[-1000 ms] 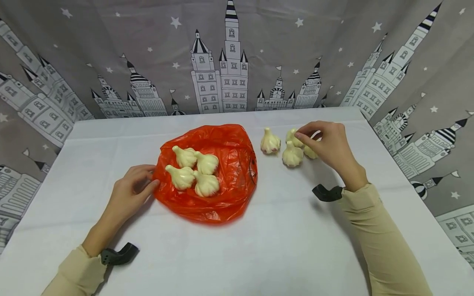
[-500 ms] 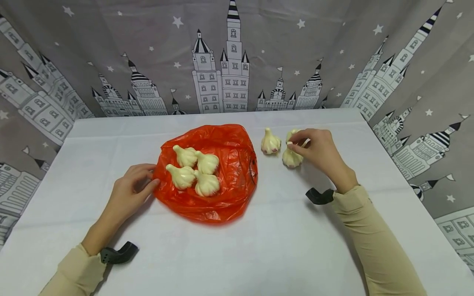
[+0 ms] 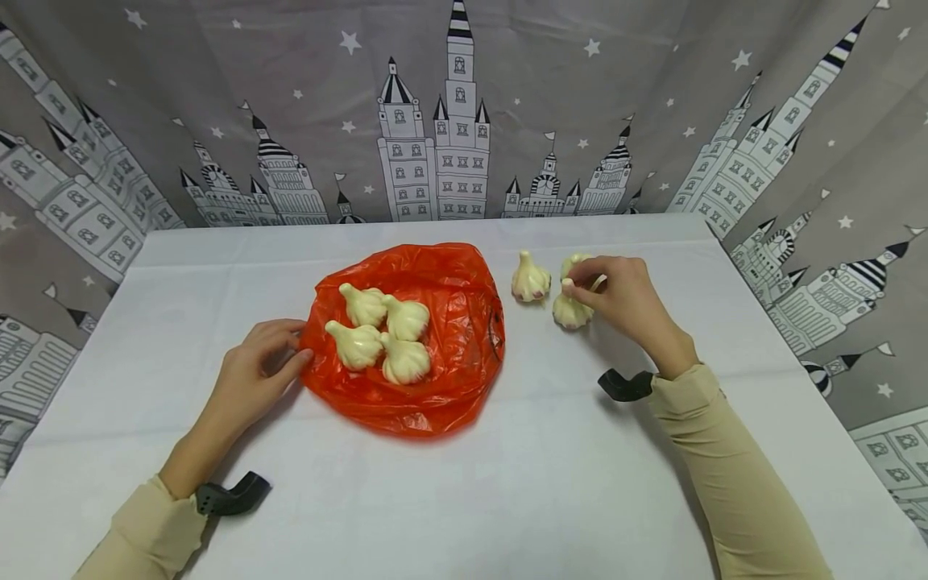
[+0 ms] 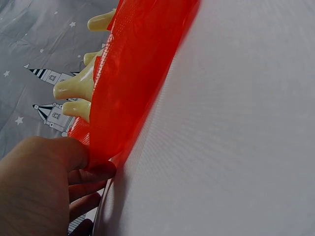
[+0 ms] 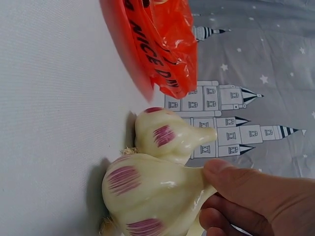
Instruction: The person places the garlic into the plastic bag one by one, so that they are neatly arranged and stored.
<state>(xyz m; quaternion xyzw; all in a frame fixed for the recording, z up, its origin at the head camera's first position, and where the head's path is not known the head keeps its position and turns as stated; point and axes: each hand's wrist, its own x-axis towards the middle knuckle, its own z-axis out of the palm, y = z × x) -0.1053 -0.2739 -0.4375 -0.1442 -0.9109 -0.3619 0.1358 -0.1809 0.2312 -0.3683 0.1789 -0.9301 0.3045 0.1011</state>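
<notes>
My left hand point(image 3: 254, 370) pinches the left edge of a red plastic bag point(image 3: 464, 354), thumb on the near side in the left wrist view. Several garlic bulbs point(image 3: 355, 346) lie clustered on the bag, their stems showing past its edge point(image 4: 74, 87). To the right of the bag, my right hand point(image 3: 627, 302) pinches the stem of a garlic bulb point(image 5: 147, 191) between thumb and fingers. This bulb is pale with purple streaks. A second garlic bulb point(image 3: 531, 278) stands just left of it, and another garlic bulb point(image 3: 575, 263) is partly hidden behind the right hand.
A white cloth point(image 3: 464, 507) covers the table. Behind it hangs a grey curtain point(image 3: 290, 48) printed with castles and stars. Black wrist cameras point(image 3: 234, 494) sit at both cuffs. Black lettering point(image 5: 151, 51) shows on the bag's right side.
My right hand has moved left and slightly nearer, from the rightmost bulbs to the front one, and now pinches its stem. The left hand and bag have stayed in place.
</notes>
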